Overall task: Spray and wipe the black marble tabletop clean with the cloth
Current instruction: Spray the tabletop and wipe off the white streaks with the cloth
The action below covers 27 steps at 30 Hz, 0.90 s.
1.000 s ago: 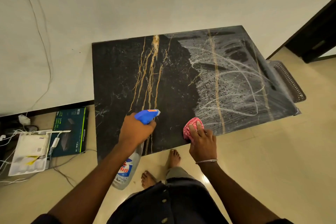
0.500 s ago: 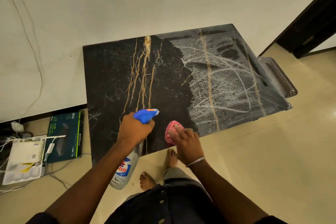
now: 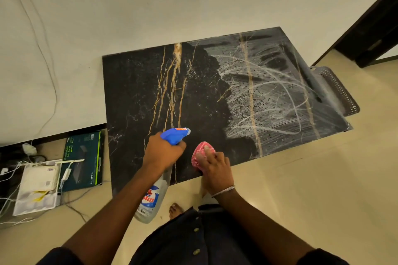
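The black marble tabletop (image 3: 137, 97) with gold veins stands against the wall. Its right half is covered in white, streaky, speckled film (image 3: 275, 101); its left half looks dark. My left hand (image 3: 162, 153) grips the neck of a clear spray bottle (image 3: 154, 198) with a blue trigger head, its nozzle pointing right over the near edge. My right hand (image 3: 212, 168) presses a bunched pink cloth (image 3: 199, 153) on the marble at the near edge, just right of the bottle.
On the floor to the left lie a dark green box (image 3: 83, 161), a white router (image 3: 39, 177) and several cables. A dark perforated stool or basket (image 3: 340, 90) stands beyond the table's right end. A dark door frame (image 3: 370, 28) is at far right. My bare foot (image 3: 175, 211) is under the near edge.
My right hand slid the pink cloth leftwards along the near edge, from the rim of the white film onto dark marble close to the bottle. My left hand stayed put.
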### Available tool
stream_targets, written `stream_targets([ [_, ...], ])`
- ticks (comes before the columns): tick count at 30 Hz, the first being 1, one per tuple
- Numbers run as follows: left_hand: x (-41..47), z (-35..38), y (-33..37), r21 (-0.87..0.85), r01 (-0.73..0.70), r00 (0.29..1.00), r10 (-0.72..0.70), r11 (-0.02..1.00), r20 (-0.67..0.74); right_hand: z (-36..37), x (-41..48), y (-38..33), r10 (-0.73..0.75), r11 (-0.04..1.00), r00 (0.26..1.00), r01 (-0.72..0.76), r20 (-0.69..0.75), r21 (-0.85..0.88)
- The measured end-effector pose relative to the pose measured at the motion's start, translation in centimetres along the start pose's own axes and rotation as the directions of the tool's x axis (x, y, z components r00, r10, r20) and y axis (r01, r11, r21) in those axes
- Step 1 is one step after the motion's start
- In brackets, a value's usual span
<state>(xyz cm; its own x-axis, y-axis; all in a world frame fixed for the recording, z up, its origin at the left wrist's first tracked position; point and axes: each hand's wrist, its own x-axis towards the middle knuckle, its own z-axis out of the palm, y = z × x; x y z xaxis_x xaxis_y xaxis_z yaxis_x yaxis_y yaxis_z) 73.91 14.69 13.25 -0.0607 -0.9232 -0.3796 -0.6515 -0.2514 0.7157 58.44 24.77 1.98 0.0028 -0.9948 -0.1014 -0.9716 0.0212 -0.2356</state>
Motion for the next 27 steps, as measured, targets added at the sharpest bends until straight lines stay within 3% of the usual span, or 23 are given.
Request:
stream_targets([
  [3,0.6,0.5,0.7,-0.005,0.031,0.999,-0.031,1.0,-0.012,-0.3,0.2,0.7,-0.161,0.987,0.985,0.163,0.057,-0.015],
  [5,1.0,0.8,1.3,-0.017,0.048,0.999,-0.048,0.999,-0.015,-0.9,0.4,3.0,-0.147,0.988,0.988,0.149,0.043,-0.05],
  [7,1.5,1.0,1.7,-0.016,0.042,0.999,-0.042,0.999,-0.013,-1.7,0.7,6.1,0.014,0.998,1.0,-0.015,-0.012,-0.058],
  [10,2.2,0.9,1.9,-0.008,0.043,0.999,-0.043,0.999,-0.018,-3.1,1.6,10.1,0.31,0.948,0.948,-0.314,-0.071,-0.047],
  [13,2.7,0.9,1.9,0.003,0.037,0.999,-0.037,0.999,-0.009,-3.6,3.2,10.4,0.443,0.893,0.892,-0.447,-0.089,-0.044],
  [15,2.9,1.0,1.9,0.012,0.028,1.0,-0.027,1.0,-0.014,-3.2,4.0,8.7,0.451,0.889,0.887,-0.457,-0.103,-0.042],
  [17,3.2,1.0,2.0,0.008,0.03,0.999,-0.029,1.0,-0.014,-2.5,4.3,6.3,0.337,0.937,0.937,-0.343,-0.094,-0.059],
  [20,3.7,1.1,2.2,0.013,0.031,0.999,-0.031,0.999,-0.01,-1.4,4.7,2.5,0.013,0.997,0.999,-0.016,-0.034,-0.076],
  [23,4.2,1.2,2.6,-0.005,0.022,0.999,-0.022,1.0,-0.028,-1.2,5.2,1.3,-0.252,0.963,0.966,0.257,0.062,-0.087],
  [25,4.5,1.2,2.9,-0.038,0.011,0.999,-0.012,0.999,-0.037,-1.8,5.8,3.1,-0.322,0.939,0.944,0.328,0.073,-0.102],
  [27,4.9,1.1,3.3,-0.05,0.003,0.999,-0.005,0.999,-0.032,-2.9,6.3,6.3,-0.25,0.964,0.967,0.254,0.051,-0.084],
])
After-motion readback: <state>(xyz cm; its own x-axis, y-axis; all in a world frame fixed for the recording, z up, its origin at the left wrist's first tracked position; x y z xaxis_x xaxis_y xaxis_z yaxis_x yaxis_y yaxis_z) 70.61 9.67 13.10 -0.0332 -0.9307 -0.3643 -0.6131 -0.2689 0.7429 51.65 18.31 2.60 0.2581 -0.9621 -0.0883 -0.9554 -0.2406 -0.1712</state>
